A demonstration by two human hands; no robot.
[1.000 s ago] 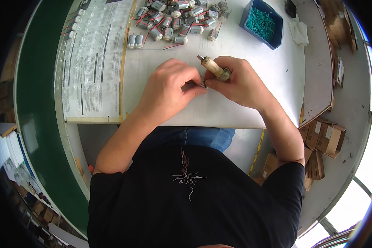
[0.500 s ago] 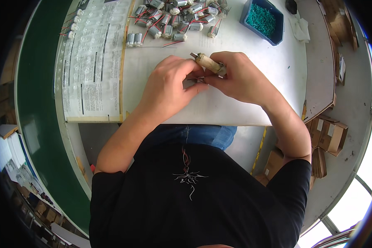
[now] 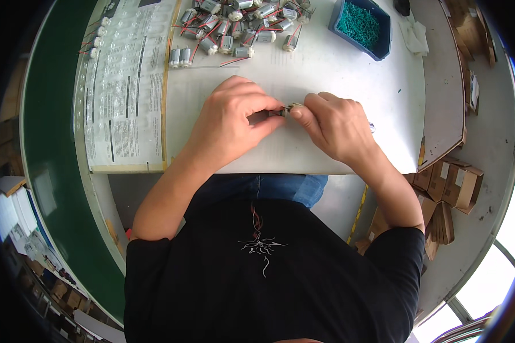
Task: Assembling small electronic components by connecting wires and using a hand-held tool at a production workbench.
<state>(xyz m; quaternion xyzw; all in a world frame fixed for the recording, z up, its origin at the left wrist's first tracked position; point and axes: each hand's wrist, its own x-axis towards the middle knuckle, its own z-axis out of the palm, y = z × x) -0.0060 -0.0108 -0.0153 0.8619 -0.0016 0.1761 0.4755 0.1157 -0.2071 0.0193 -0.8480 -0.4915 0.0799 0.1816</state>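
Two bare hands meet near the tabletop's front edge: the left hand (image 3: 229, 111) pinches one small motor (image 3: 260, 118) between thumb and fingers, and the right hand (image 3: 343, 126) grips one hand tool (image 3: 295, 106), mostly hidden, its near end at the motor's cap. Beyond them lies one heap of grey motors (image 3: 226, 44), over twenty, overlapping too much for an exact count; two motors (image 3: 185, 56) stand side by side at its left. Four white end caps (image 3: 98, 42) line a clear blister tray (image 3: 120, 74) over printed sheets. One blue bin (image 3: 355, 48) holds green cuttings (image 3: 357, 26), beside one white cloth (image 3: 416, 39). The white tabletop (image 3: 303, 71) borders a green surface (image 3: 46, 114) at left; cardboard boxes (image 3: 458, 183) sit at right. Open room lies between hands and heap, and rightward to the table's edge
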